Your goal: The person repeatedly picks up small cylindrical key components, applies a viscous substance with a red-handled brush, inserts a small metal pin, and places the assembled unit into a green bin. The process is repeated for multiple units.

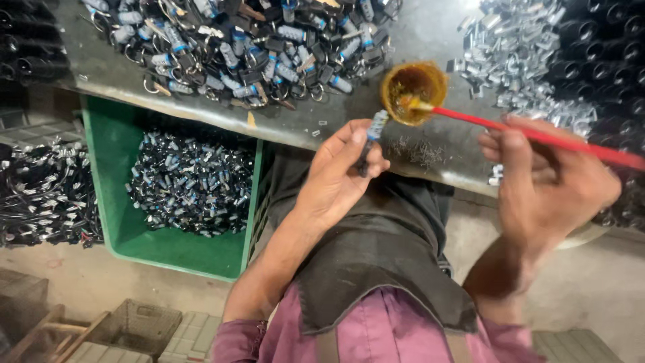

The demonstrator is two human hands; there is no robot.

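My left hand grips a small blue and black keyring part, held upright near the bench edge. My right hand holds a thin red brush like a pen. The brush tip dips into a small round yellow cup of amber glue on the grey bench. The cup stands just beyond my left hand's fingertips.
A big heap of blue and black keyrings covers the back of the bench. Silver metal clips and black tubes lie at the right. Below the bench a green crate holds more parts; another pile lies at the left.
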